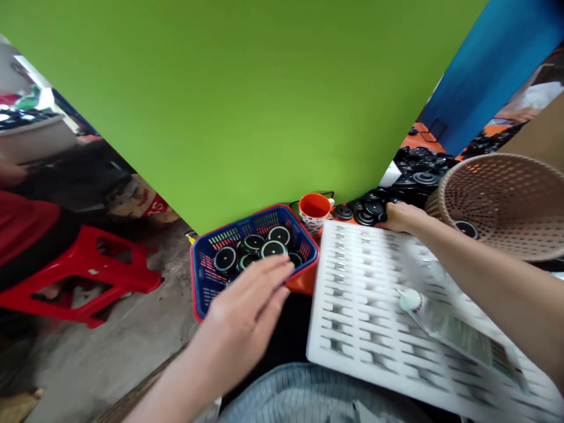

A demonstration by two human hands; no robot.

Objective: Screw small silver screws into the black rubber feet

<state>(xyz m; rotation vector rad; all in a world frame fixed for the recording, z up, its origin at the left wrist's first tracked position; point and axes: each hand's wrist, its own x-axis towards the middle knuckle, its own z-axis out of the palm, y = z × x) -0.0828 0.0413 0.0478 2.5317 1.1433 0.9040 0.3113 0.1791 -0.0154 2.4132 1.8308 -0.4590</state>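
My left hand [247,314] hovers at the near edge of a blue plastic basket [203,288] with a red rim. Its fingers stretch out and hold nothing. Inside the basket lie several black round pieces [274,249], each with a pale ring. On the right, my right hand [402,217] reaches past a white foam tray [343,346] into a pile of black round pieces [365,216]. Its fingers curl against one black round piece [375,210], partly hidden. A clear tube with a white cap [412,301] lies on the slotted tray.
An orange-lined mug [315,211] stands behind the basket. A beige woven basket [520,205] leans at the right, with more black pieces [425,167] beyond. A green panel [264,117] rises ahead. At the left, a person sits on a red stool [110,270].
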